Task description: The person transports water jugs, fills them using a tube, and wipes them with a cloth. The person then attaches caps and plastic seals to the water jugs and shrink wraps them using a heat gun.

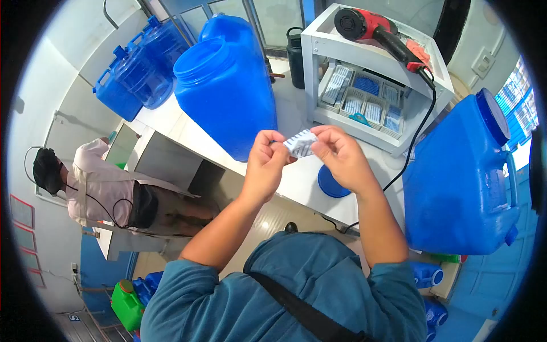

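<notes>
My left hand (266,165) and my right hand (341,158) meet over the white counter, fingers pinching a small white packet with dark stripes (300,143) from both sides. Just behind my left hand stands a large open-topped blue container (225,97). Below my right hand a round blue lid (333,182) lies flat on the counter. Beyond both hands is a white shelf unit (356,128) holding baskets of striped packets (353,105).
A red and black heat gun (370,25) rests on the shelf top, its black cord trailing down across the counter. At right stands a capped blue container (456,182). Clear blue water jugs (142,74) stand at back left. A person (108,182) is at a counter on the left.
</notes>
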`<state>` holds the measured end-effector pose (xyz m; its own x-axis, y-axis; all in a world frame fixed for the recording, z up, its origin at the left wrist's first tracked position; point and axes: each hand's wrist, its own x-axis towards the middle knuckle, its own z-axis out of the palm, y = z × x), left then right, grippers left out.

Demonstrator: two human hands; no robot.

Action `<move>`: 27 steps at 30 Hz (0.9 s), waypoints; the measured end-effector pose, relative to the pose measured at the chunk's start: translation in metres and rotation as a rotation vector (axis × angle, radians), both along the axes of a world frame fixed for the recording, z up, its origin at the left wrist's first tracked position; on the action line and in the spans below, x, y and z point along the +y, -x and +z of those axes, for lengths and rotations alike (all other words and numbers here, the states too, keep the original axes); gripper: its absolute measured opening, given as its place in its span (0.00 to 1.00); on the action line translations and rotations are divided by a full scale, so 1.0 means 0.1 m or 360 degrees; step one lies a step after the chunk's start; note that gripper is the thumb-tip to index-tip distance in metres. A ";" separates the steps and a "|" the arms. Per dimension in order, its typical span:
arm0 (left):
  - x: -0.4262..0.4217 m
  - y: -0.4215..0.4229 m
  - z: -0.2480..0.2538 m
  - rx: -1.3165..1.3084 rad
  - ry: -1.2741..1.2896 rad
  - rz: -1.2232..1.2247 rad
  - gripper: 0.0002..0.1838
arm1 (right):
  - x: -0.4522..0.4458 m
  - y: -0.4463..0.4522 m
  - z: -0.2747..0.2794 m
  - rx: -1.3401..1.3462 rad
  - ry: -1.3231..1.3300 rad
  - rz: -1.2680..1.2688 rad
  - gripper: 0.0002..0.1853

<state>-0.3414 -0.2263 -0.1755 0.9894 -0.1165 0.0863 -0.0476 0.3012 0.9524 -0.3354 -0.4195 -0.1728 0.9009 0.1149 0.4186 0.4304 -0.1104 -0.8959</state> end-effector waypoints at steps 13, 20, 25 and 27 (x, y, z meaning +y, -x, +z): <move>0.10 0.18 -0.12 0.0613 0.0028 0.0019 0.07 | -0.01 -0.08 -0.15 0.0992 -0.0322 0.0812 0.13; 0.07 0.31 -0.48 -0.0008 -0.0282 0.0445 0.07 | 0.17 -0.03 -0.32 0.1293 -0.0553 0.0846 0.13; 0.14 0.36 -0.42 0.0649 -0.0064 0.0315 0.09 | 0.25 -0.03 -0.41 0.1113 -0.0165 0.0793 0.16; 0.23 0.32 -0.52 0.0953 0.0349 0.0119 0.10 | 0.23 -0.04 -0.32 0.1084 0.0052 0.0760 0.18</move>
<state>-0.3732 -0.2037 -0.2273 0.8784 -0.0876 -0.4698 0.4450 0.5083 0.7373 -0.3310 -0.3967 -0.2044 0.8071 0.5515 -0.2107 -0.1977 -0.0838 -0.9767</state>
